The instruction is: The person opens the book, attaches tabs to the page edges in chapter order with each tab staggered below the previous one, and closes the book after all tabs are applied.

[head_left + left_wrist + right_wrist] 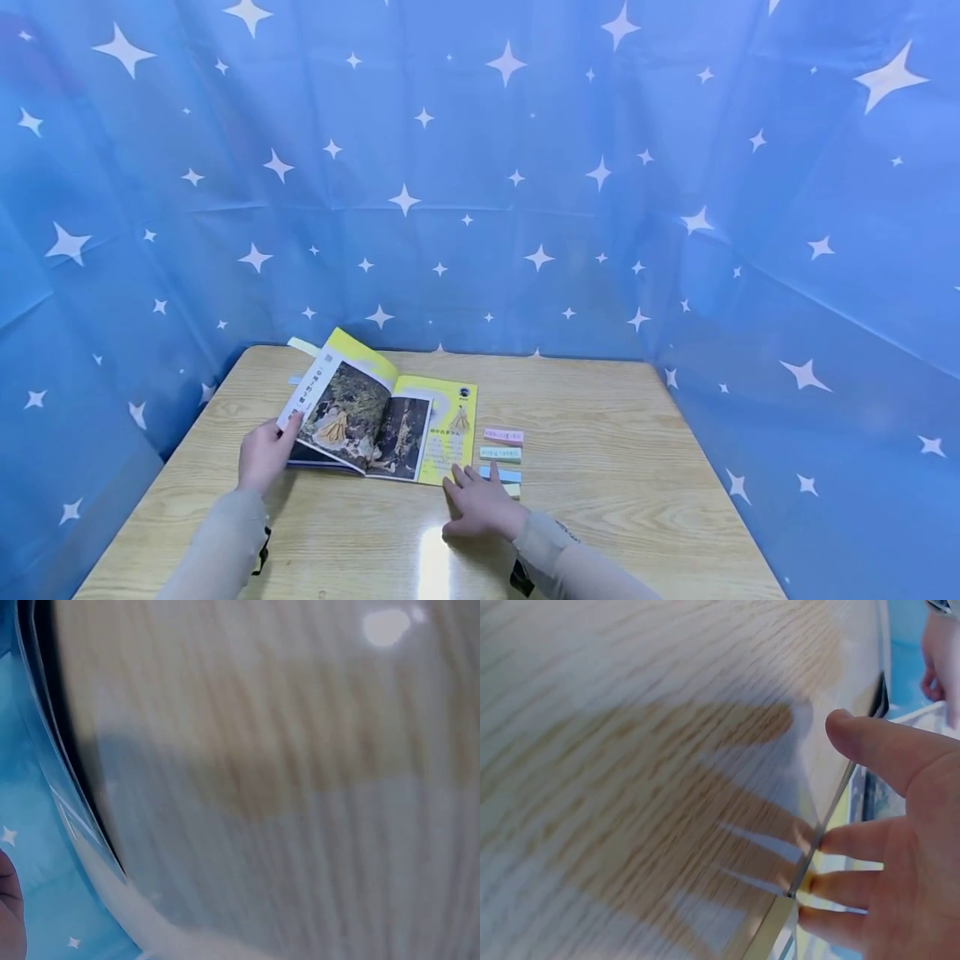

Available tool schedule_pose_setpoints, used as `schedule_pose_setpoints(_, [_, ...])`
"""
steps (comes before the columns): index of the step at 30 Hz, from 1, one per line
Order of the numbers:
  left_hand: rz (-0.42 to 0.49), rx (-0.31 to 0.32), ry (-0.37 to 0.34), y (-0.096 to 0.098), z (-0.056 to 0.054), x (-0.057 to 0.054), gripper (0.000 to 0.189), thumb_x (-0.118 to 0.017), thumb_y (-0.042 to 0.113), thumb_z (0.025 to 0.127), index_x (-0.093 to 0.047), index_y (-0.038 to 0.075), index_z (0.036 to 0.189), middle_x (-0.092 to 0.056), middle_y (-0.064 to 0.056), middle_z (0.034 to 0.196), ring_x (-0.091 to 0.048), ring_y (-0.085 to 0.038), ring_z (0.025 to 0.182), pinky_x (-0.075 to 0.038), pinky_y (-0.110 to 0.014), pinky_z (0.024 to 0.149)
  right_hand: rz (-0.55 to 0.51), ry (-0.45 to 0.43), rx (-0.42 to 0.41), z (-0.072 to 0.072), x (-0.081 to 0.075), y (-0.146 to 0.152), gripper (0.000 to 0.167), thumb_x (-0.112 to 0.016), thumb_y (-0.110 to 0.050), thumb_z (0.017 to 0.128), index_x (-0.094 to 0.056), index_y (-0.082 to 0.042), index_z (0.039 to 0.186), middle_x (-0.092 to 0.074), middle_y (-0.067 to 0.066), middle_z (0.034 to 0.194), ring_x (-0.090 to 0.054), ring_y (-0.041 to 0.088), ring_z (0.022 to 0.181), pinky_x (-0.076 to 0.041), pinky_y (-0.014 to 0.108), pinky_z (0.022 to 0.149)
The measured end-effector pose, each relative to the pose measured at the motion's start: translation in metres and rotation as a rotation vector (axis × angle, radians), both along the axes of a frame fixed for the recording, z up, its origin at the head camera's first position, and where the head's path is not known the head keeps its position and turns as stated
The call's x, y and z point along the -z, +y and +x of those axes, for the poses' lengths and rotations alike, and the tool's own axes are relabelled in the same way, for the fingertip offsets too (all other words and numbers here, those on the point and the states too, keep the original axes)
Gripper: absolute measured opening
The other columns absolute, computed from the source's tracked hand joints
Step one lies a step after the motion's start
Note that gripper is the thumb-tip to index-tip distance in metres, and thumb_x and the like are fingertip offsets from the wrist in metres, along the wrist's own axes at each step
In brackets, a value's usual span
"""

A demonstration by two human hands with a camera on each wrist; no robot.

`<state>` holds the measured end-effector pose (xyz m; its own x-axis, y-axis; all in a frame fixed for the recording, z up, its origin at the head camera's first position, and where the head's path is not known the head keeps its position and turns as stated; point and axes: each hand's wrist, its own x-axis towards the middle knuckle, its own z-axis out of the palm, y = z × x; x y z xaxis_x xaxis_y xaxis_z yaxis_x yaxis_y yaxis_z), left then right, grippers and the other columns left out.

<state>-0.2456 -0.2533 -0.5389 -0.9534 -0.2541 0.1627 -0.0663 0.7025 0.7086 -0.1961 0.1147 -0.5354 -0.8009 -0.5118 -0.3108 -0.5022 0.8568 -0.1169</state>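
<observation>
An open magazine (pixel 450 400) with yellow and photo pages lies on the wooden table. My left hand (pixel 264 454) pinches the lower left edge of its raised left-hand pages (pixel 348 408), thumb on top. Only a bit of that hand shows at the left of the left wrist view. With fingers spread, my right hand (pixel 483 504) rests at the magazine's lower right corner; in the right wrist view its fingertips touch the edge. Beside it lie paper strips: pink (pixel 503 436), green (pixel 500 454), blue (pixel 510 476) and yellow (pixel 513 491), some with handwriting.
A pale green tab (pixel 303 346) and a light blue tab (pixel 294 380) stick out past the magazine's left side. The wooden table (pixel 615 467) stretches to both sides. Behind and around it hangs a blue curtain (pixel 480 167) with white stars.
</observation>
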Motion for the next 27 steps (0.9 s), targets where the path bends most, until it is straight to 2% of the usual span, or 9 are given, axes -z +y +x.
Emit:
schedule_pose_setpoints(6, [-0.041, -0.013, -0.044, -0.01, 0.007, 0.006, 0.054, -0.05, 0.051, 0.097, -0.05, 0.007, 0.067, -0.04, -0.002, 0.054, -0.037, -0.019, 0.048, -0.03, -0.031, 0.044, -0.012, 0.013, 0.0, 0.002, -0.002, 0.002, 0.081, -0.064, -0.063, 0.08, -0.047, -0.018, 0.145, -0.035, 0.008, 0.153, -0.035, 0.029, 0.139, -0.009, 0.072, 0.106])
schedule_pose_setpoints(10, [-0.089, 0.006, -0.094, -0.013, 0.011, 0.007, 0.052, -0.05, 0.049, 0.098, -0.051, 0.008, 0.067, -0.042, -0.003, 0.057, -0.039, -0.019, 0.05, -0.031, -0.032, 0.045, -0.02, 0.019, -0.002, 0.003, -0.003, 0.004, 0.08, -0.063, -0.063, 0.081, -0.047, -0.019, 0.145, -0.036, 0.007, 0.153, -0.036, 0.028, 0.138, -0.008, 0.073, 0.105])
schedule_pose_setpoints(13, [-0.139, 0.029, -0.129, -0.017, 0.012, 0.011, 0.053, -0.05, 0.047, 0.099, -0.063, 0.001, 0.077, -0.048, -0.004, 0.06, -0.043, -0.02, 0.054, -0.031, -0.033, 0.047, -0.024, 0.021, -0.008, 0.003, -0.004, 0.006, 0.079, -0.063, -0.063, 0.081, -0.047, -0.019, 0.145, -0.036, 0.007, 0.153, -0.036, 0.028, 0.138, -0.008, 0.073, 0.105])
schedule_pose_setpoints(16, [-0.181, 0.047, -0.184, -0.021, 0.011, 0.016, 0.051, -0.05, 0.044, 0.099, -0.067, 0.0, 0.082, -0.05, -0.004, 0.061, -0.044, -0.021, 0.055, -0.031, -0.033, 0.047, -0.031, 0.014, -0.013, 0.003, -0.005, 0.007, 0.078, -0.063, -0.062, 0.081, -0.047, -0.019, 0.145, -0.036, 0.007, 0.153, -0.036, 0.028, 0.138, -0.007, 0.073, 0.106])
schedule_pose_setpoints(21, [-0.223, 0.067, -0.261, -0.023, 0.009, 0.018, 0.048, -0.049, 0.042, 0.099, -0.058, 0.006, 0.067, -0.047, -0.004, 0.059, -0.043, -0.02, 0.054, -0.03, -0.032, 0.047, -0.029, 0.013, -0.017, 0.003, -0.004, 0.007, 0.078, -0.063, -0.062, 0.082, -0.047, -0.019, 0.145, -0.036, 0.007, 0.153, -0.036, 0.027, 0.138, -0.006, 0.073, 0.106])
schedule_pose_setpoints(27, [-0.248, 0.085, -0.288, -0.023, 0.007, 0.016, 0.046, -0.05, 0.04, 0.098, -0.064, 0.003, 0.075, -0.049, -0.004, 0.061, -0.044, -0.021, 0.055, -0.03, -0.032, 0.047, -0.005, 0.033, -0.022, 0.004, -0.003, 0.006, 0.08, -0.062, -0.064, 0.082, -0.046, -0.019, 0.146, -0.035, 0.007, 0.154, -0.036, 0.028, 0.138, -0.007, 0.073, 0.106])
